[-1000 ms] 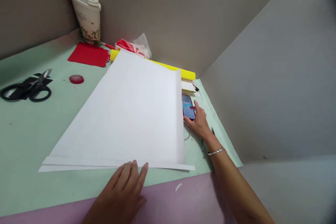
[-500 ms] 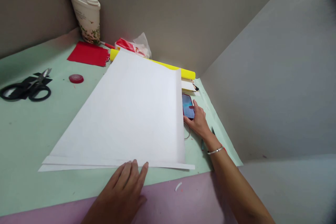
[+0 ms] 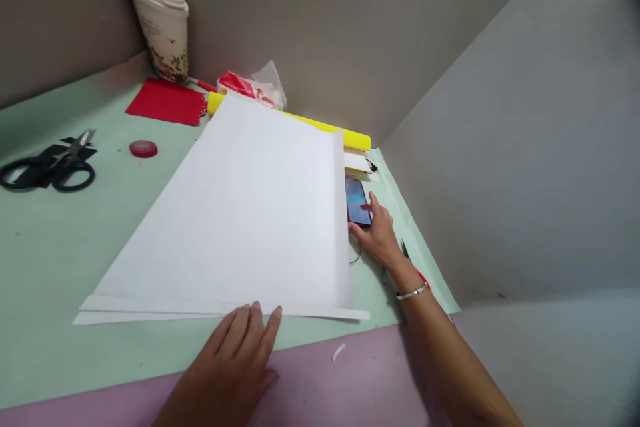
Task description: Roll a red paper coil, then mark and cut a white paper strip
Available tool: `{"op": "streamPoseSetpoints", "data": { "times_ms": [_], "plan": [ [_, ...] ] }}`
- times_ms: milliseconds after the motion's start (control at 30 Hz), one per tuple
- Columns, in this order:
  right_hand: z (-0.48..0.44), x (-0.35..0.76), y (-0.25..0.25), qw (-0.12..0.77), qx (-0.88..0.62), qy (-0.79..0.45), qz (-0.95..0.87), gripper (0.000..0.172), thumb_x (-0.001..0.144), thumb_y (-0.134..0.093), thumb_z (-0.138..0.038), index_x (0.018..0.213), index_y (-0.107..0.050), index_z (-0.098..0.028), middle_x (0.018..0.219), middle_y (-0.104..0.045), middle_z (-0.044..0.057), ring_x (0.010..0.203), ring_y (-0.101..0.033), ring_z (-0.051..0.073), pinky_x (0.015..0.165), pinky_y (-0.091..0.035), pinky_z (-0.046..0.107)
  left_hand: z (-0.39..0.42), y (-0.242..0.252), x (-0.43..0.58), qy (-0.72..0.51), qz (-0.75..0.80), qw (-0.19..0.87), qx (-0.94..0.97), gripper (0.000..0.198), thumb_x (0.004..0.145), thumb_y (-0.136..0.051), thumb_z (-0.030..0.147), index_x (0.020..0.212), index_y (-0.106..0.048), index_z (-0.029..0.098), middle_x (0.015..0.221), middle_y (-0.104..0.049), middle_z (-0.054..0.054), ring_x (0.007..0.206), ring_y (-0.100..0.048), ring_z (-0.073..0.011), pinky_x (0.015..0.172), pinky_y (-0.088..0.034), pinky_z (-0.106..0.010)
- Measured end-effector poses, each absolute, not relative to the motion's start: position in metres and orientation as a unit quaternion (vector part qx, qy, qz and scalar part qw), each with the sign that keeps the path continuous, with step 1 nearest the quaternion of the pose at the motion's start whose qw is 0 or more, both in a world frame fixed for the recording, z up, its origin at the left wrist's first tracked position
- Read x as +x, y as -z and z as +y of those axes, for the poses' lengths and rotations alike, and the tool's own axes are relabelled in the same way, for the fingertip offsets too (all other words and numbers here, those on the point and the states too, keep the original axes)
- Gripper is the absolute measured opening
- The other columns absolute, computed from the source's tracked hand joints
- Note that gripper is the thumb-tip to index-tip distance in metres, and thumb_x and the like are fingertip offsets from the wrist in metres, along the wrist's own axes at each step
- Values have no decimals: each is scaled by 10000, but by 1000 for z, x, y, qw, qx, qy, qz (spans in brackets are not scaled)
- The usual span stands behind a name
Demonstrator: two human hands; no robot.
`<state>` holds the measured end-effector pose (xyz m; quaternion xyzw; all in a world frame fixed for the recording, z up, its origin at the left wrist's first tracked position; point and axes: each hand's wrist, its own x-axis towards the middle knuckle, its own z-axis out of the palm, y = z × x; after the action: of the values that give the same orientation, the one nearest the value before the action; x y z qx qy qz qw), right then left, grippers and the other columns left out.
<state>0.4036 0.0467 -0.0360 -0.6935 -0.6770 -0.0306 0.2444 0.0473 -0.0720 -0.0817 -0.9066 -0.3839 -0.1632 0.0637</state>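
Note:
A large white sheet of paper (image 3: 245, 213) lies across the table with a narrow folded strip along its near edge. My left hand (image 3: 235, 353) rests flat with fingertips on that folded edge, fingers stretched out. To the right of the sheet, my right hand (image 3: 377, 230) reaches over a phone (image 3: 356, 203) with a lit bluish screen. One finger touches the screen, and the thumb is by the phone's lower edge; the fingers are spread. Part of the phone's left side is hidden by the paper. A thin ring-like loop (image 3: 357, 253) shows below the phone.
Black-handled scissors (image 3: 73, 160) lie on black scraps at left, near a red tape roll (image 3: 143, 149). Behind are red sheets (image 3: 167, 101), a lidded paper cup (image 3: 163, 27), a packet (image 3: 253, 88) and a yellow roll (image 3: 357, 140). Another pointed tool (image 3: 405, 250) is partly hidden by my right forearm.
Almost nothing differs. The whole view has shifted very slightly; both hands keep their places on the paper edge and at the phone.

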Motion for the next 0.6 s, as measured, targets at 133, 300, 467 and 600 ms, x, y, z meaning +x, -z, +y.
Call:
{"op": "streamPoseSetpoints", "data": {
  "times_ms": [133,300,467,600],
  "plan": [
    [39,402,34,244,-689,27,-682,882,855,-670,-496,1571,-284,-154,1231,-662,154,1154,-566,355,1045,-393,557,-72,81,47,159,-379,67,-909,557,915,-623,530,1348,-683,186,1270,-726,-165,1207,-582,-361,1111,-329,-527],
    [37,402,37,235,-687,21,-687,864,864,-655,-474,1573,-278,-155,1232,-662,152,1144,-575,348,1044,-394,557,-72,80,46,161,-372,66,-912,535,948,-570,520,1347,-684,182,1266,-726,-165,1208,-581,-357,1110,-331,-527],
    [36,401,37,242,-683,37,-688,870,863,-662,-485,1568,-285,-143,1212,-666,156,1134,-579,346,1033,-403,550,-73,77,47,153,-385,64,-908,510,997,-481,506,1351,-678,196,1250,-727,-156,1192,-598,-329,1107,-338,-506],
    [31,400,35,248,-679,42,-690,868,873,-661,-494,1576,-273,-164,1214,-670,151,1138,-577,345,1042,-396,555,-73,74,48,145,-384,58,-910,506,967,-551,509,1342,-687,198,1252,-733,-153,1192,-603,-332,1107,-334,-501]
  ]
}}
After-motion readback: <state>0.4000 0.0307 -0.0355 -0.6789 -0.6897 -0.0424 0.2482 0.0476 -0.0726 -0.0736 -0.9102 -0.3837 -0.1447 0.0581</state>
